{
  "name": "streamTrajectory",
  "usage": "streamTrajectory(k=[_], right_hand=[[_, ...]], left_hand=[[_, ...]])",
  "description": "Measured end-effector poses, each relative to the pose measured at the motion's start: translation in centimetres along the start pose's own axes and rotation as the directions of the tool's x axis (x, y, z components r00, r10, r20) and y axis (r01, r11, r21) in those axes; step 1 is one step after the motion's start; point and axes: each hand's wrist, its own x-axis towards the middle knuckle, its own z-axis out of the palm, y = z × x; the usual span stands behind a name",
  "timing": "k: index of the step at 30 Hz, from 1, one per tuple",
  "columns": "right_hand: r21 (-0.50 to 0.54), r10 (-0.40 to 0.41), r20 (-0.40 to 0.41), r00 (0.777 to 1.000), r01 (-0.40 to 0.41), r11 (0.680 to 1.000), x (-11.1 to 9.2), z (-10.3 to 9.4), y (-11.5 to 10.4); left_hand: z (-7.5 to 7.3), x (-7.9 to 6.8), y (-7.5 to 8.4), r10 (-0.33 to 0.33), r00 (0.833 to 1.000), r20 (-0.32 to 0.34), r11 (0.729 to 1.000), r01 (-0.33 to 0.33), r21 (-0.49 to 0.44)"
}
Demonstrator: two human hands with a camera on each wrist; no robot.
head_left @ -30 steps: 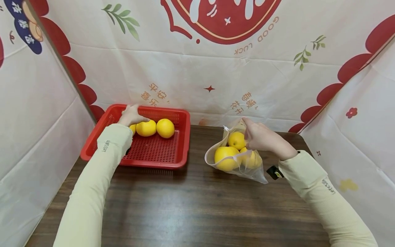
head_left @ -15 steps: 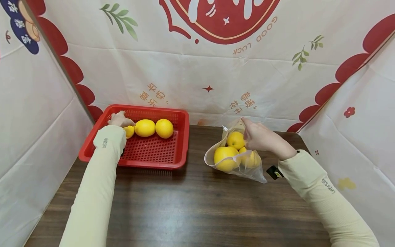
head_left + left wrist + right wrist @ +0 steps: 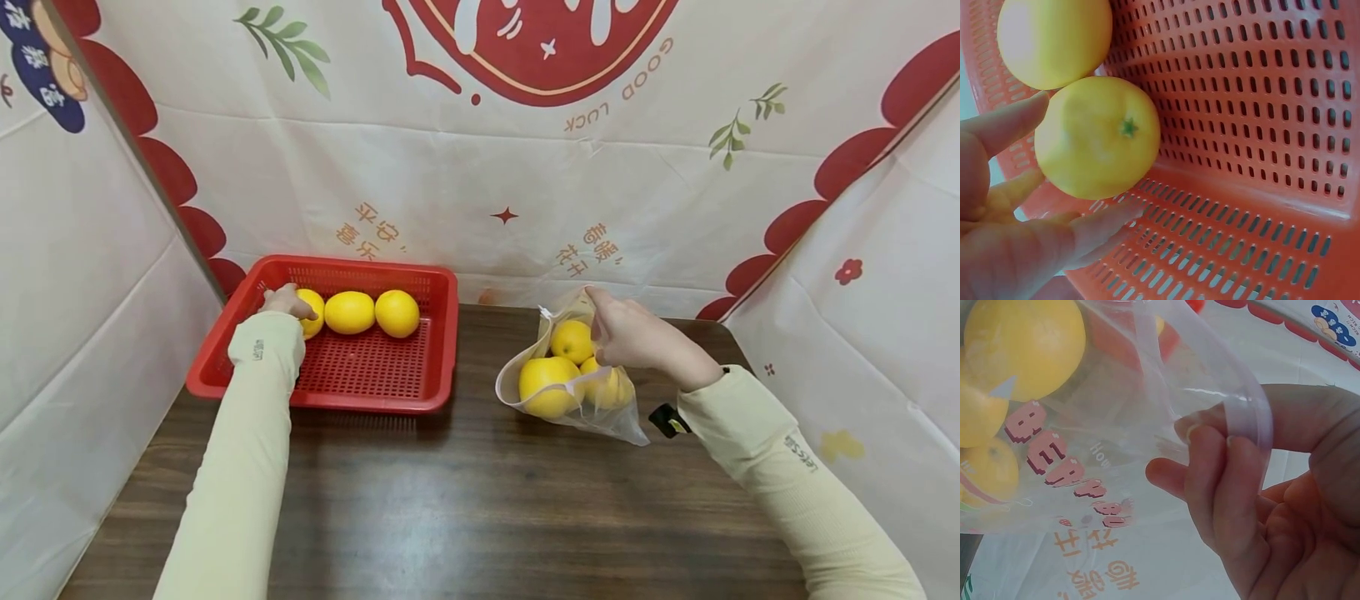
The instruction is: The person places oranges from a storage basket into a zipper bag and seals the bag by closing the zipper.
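Three yellow fruits lie in a row along the far part of the red basket [image 3: 360, 402], at the left of the table [image 3: 465, 500]. The left fruit [image 3: 317, 307] is round and smooth, a soft orange-yellow, with a small green star-shaped stem mark, seen in the left wrist view. It touches the middle fruit [image 3: 349, 312], which looks more oval. The right fruit [image 3: 397, 313] is rounder, shaded along its lower side.

The left hand [image 3: 281, 302] is at the left fruit, its thumb tip by one side and its fingers nearly straight along another; they are not curled tight around it.

To the right stands the bag [image 3: 615, 425], clear and thin with a pale rim, pinkish-red block letters printed on its film. Its mouth gapes toward the left. The right hand [image 3: 633, 333] pinches the rim between thumb and fingers. Inside, three more yellow fruits sit close together: the near fruit [image 3: 550, 387] looks largest, the far fruit [image 3: 573, 342] shows a small dark spot, and the third fruit [image 3: 609, 387], at the right, looks paler through the film.
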Motion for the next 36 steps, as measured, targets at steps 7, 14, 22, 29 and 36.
streamTrajectory(k=[7,14,22,29,36], right_hand=[[0.003,-0.008,-0.008,1.000,0.008,1.000,-0.1,0.1,-0.1],[-0.003,-0.019,-0.013,1.000,0.019,1.000,-0.1,0.2,-0.3],[0.001,-0.035,-0.016,0.999,0.035,0.999,-0.4,0.1,-0.6],[0.000,0.001,-0.005,1.000,-0.001,1.000,-0.1,0.0,-0.4],[0.015,0.021,0.002,1.000,-0.021,1.000,0.1,-0.1,0.1]], left_hand=[[0.3,0.1,-0.4,0.016,1.000,-0.024,0.997,-0.014,0.072],[0.9,0.9,-1.0,0.041,0.997,-0.061,0.999,-0.039,0.030],[1.3,1.3,-1.4,0.067,0.984,-0.164,0.997,-0.058,0.054],[1.1,0.8,-0.9,0.089,0.973,-0.215,0.994,-0.073,0.083],[0.5,0.1,0.1,0.161,0.944,-0.289,0.986,-0.142,0.084]])
